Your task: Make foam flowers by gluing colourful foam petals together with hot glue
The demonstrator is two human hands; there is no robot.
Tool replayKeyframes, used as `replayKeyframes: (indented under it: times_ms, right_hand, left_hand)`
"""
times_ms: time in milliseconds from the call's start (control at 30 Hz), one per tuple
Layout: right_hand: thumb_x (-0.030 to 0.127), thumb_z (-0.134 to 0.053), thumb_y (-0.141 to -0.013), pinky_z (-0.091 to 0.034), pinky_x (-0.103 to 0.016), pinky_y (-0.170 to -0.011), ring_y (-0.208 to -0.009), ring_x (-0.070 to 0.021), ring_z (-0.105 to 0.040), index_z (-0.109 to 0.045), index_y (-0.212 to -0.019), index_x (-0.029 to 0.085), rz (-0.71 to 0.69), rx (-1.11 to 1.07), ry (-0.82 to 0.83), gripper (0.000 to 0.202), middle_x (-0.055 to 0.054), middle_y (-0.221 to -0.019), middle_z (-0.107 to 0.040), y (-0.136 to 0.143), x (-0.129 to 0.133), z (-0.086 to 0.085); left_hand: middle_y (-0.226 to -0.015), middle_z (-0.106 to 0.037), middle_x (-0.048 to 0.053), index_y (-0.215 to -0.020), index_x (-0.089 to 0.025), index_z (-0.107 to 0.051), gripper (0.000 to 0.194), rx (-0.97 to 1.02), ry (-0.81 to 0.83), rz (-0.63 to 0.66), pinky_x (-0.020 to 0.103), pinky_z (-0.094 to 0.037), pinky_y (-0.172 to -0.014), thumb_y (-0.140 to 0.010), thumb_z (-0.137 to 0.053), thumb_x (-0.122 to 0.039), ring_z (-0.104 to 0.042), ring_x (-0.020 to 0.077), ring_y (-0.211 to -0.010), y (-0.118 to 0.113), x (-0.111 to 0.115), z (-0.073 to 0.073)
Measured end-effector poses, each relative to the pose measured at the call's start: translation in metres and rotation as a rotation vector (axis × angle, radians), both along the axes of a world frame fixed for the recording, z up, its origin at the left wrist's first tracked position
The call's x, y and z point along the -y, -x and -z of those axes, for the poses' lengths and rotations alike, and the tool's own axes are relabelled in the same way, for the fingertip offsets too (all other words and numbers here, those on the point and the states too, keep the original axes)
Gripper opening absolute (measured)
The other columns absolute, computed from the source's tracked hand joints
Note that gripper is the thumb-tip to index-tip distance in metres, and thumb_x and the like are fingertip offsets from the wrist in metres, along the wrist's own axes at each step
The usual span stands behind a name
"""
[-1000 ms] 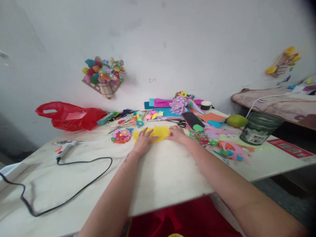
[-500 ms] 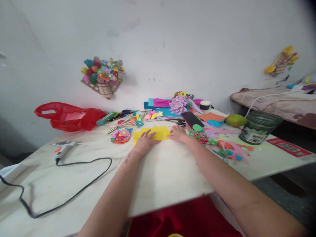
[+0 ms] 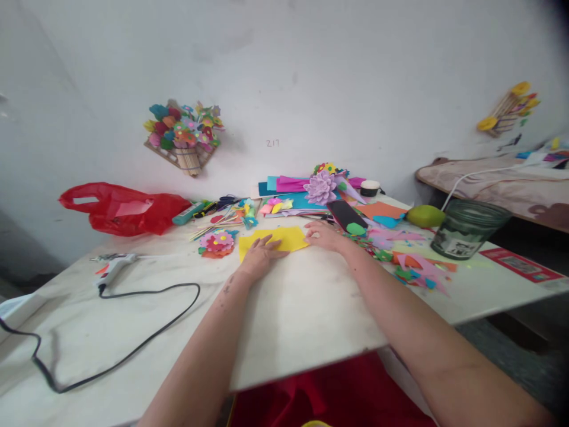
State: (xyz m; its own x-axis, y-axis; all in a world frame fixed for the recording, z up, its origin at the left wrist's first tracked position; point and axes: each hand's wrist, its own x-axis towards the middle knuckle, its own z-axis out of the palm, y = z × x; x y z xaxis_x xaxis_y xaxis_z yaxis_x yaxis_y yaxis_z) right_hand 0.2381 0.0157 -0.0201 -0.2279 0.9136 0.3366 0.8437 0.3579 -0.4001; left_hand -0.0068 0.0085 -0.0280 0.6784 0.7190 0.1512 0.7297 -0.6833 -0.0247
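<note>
A yellow sheet [image 3: 291, 238], of paper or craft foam, lies on the white table in front of me. My left hand [image 3: 261, 256] rests flat on its left half with the fingers stretched out. At the sheet's right edge is my right hand [image 3: 326, 236], its fingers bent and a little apart, thumb and forefinger close to the corner. Whether those fingertips touch the sheet is hard to see. To the left of the sheet sits a pink and orange flower [image 3: 217, 242]. Scissors [image 3: 323, 218] lie partly hidden behind my right hand.
A glue gun [image 3: 116, 270] with a looping black cord is at left, near a red plastic bag [image 3: 127, 209]. Coloured scraps [image 3: 420, 270], a dark phone [image 3: 347, 216], a yellow-green fruit [image 3: 425, 216] and a green glass jar [image 3: 469, 230] stand or lie at right.
My right hand has shifted slightly right, and its fingers have drawn back from the top of the sheet to its edge. My left hand stays in place.
</note>
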Motion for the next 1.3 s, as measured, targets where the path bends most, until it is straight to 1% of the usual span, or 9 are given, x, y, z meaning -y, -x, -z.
replayKeyframes:
  times_ms: [233,433,567,667,733,833,933,1033,1300]
  right_hand:
    - [0.023,-0.065,-0.065,-0.029,-0.038,-0.099,-0.114,-0.0214,-0.044,-0.065,-0.066,0.02,-0.086,0.007,0.007,0.004,-0.005,-0.118,-0.055,-0.003,-0.005,0.007]
    - [0.026,-0.062,-0.068,-0.035,-0.03,-0.092,-0.104,-0.0189,-0.049,-0.065,-0.064,0.02,-0.053,0.076,0.005,0.008,-0.001,-0.107,-0.062,0.0,-0.011,0.014]
    - [0.032,-0.061,-0.069,-0.034,-0.028,-0.091,-0.106,-0.0188,-0.047,-0.065,-0.066,0.021,0.02,0.13,0.035,0.012,0.001,-0.11,-0.06,0.003,-0.008,0.012]
    - [0.041,-0.062,-0.067,-0.031,-0.032,-0.094,-0.111,-0.0221,-0.044,-0.065,-0.079,0.022,0.145,0.173,0.083,0.023,-0.002,-0.117,-0.054,0.005,-0.005,0.009]
    - [0.047,-0.062,-0.065,-0.026,-0.038,-0.098,-0.121,-0.0259,-0.034,-0.062,-0.096,0.022,0.211,0.208,0.129,0.04,-0.005,-0.128,-0.046,0.005,-0.004,0.007]
    - [0.053,-0.06,-0.065,-0.015,-0.046,-0.103,-0.132,-0.0301,-0.01,-0.046,-0.122,0.024,0.243,0.253,0.187,0.066,-0.007,-0.142,-0.024,0.004,-0.004,0.005]
    - [0.057,-0.057,-0.066,-0.007,-0.05,-0.104,-0.133,-0.0319,0.002,-0.03,-0.134,0.026,0.242,0.276,0.248,0.08,-0.007,-0.146,-0.013,0.003,-0.006,0.005]
    - [0.058,-0.052,-0.069,-0.002,-0.051,-0.104,-0.132,-0.0313,0.008,-0.023,-0.137,0.028,0.226,0.281,0.306,0.08,-0.005,-0.147,-0.008,0.002,-0.006,0.005]
    - [0.057,-0.043,-0.076,0.001,-0.051,-0.104,-0.133,-0.0287,0.006,-0.02,-0.138,0.028,0.207,0.272,0.381,0.073,-0.004,-0.147,-0.01,0.004,0.004,-0.002]
  left_hand:
    - [-0.136,-0.039,-0.008,-0.12,-0.043,-0.047,0.054,0.007,0.012,-0.009,0.046,-0.02,-0.105,-0.079,-0.035,-0.009,-0.022,0.0198,-0.13,0.001,-0.002,0.002]
    - [-0.135,-0.04,-0.007,-0.118,-0.041,-0.049,0.053,0.025,0.029,-0.016,0.047,-0.02,-0.105,-0.078,-0.035,-0.009,-0.023,0.0201,-0.13,0.0,0.001,0.0]
    - [-0.135,-0.04,-0.007,-0.118,-0.04,-0.05,0.053,0.037,0.041,-0.015,0.047,-0.02,-0.104,-0.079,-0.035,-0.009,-0.024,0.0205,-0.13,0.0,0.002,0.0]
    - [-0.135,-0.039,-0.006,-0.118,-0.04,-0.051,0.052,0.039,0.052,-0.019,0.047,-0.02,-0.104,-0.079,-0.035,-0.009,-0.024,0.0205,-0.13,0.0,0.002,-0.001]
    - [-0.136,-0.039,-0.006,-0.118,-0.04,-0.05,0.051,0.03,0.056,-0.021,0.047,-0.02,-0.104,-0.079,-0.036,-0.01,-0.024,0.0205,-0.13,-0.001,0.001,-0.001]
    - [-0.136,-0.039,-0.007,-0.119,-0.04,-0.049,0.052,0.023,0.055,-0.02,0.047,-0.02,-0.105,-0.079,-0.036,-0.01,-0.023,0.0204,-0.13,-0.001,0.001,-0.001]
    - [-0.136,-0.039,-0.007,-0.119,-0.04,-0.049,0.053,0.02,0.048,-0.02,0.047,-0.02,-0.105,-0.078,-0.036,-0.009,-0.023,0.0202,-0.13,-0.001,0.002,-0.001]
    - [-0.136,-0.039,-0.006,-0.119,-0.04,-0.049,0.055,0.017,0.041,-0.023,0.048,-0.019,-0.105,-0.077,-0.036,-0.008,-0.023,0.0204,-0.13,-0.001,0.003,-0.001]
    - [-0.135,-0.039,-0.007,-0.119,-0.038,-0.05,0.048,0.046,0.077,-0.038,0.047,-0.019,-0.105,-0.079,-0.036,-0.014,-0.024,0.0204,-0.13,0.001,0.005,-0.002]
